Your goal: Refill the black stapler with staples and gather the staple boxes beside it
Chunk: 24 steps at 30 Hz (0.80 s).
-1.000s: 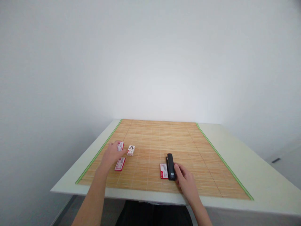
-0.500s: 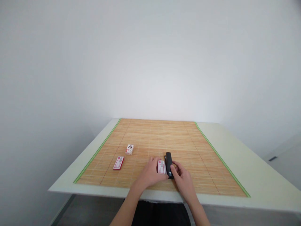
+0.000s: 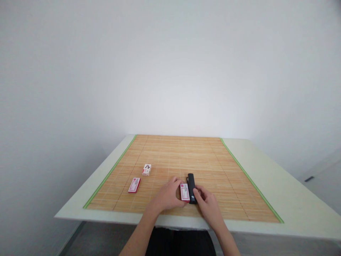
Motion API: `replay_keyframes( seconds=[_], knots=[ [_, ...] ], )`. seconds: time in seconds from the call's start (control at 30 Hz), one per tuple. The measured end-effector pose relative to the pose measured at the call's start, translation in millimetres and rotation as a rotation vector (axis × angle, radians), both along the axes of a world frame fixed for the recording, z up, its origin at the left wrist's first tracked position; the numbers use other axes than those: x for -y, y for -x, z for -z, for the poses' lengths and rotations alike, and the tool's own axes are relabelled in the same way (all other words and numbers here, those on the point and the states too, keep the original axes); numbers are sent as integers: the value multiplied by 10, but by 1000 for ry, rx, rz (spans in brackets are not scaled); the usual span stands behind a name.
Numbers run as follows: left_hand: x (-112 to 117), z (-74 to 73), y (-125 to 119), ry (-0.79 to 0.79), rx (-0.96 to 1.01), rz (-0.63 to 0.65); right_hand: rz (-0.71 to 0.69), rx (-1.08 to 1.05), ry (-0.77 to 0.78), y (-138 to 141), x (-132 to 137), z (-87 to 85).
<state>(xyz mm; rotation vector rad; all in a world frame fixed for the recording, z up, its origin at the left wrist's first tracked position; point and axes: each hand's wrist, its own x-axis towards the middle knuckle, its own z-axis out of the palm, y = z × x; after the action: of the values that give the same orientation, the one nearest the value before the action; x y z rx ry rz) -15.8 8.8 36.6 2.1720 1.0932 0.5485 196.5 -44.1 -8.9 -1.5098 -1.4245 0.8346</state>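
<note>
The left hand (image 3: 168, 195) had brought a pink-rimmed box (image 3: 184, 192), grasped, beside the stapler (image 3: 191, 183), lower centre — two other boxes (image 3: 134, 185) (image 3: 146, 169) remained left; the right hand (image 3: 208, 203) touched the stapler, grip unclear.

The one view looks from the person's head above the near side of the surface (image 3: 266, 170), facing forward and down over the whole mat (image 3: 170, 153) to the far wall (image 3: 170, 71) (a wide sweep), with the left hand (image 3: 167, 195) and right hand (image 3: 209, 203) near and low.
</note>
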Motion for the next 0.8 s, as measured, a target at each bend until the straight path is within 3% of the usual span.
replay_keyframes(
  seconds=[0.53,0.63,0.7,0.8],
  knots=[
    [42,19,64,20,30,9,17,-25,6,-32,-22,38],
    [72,49,376,49,40,-94,29,-37,15,-48,-25,58],
    [55,89,756,43,8,-202,36,-34,19,-53,-27,76],
    [-38,174,1451,-90,-84,-402,33,-23,17,-51,-35,98]
  ],
)
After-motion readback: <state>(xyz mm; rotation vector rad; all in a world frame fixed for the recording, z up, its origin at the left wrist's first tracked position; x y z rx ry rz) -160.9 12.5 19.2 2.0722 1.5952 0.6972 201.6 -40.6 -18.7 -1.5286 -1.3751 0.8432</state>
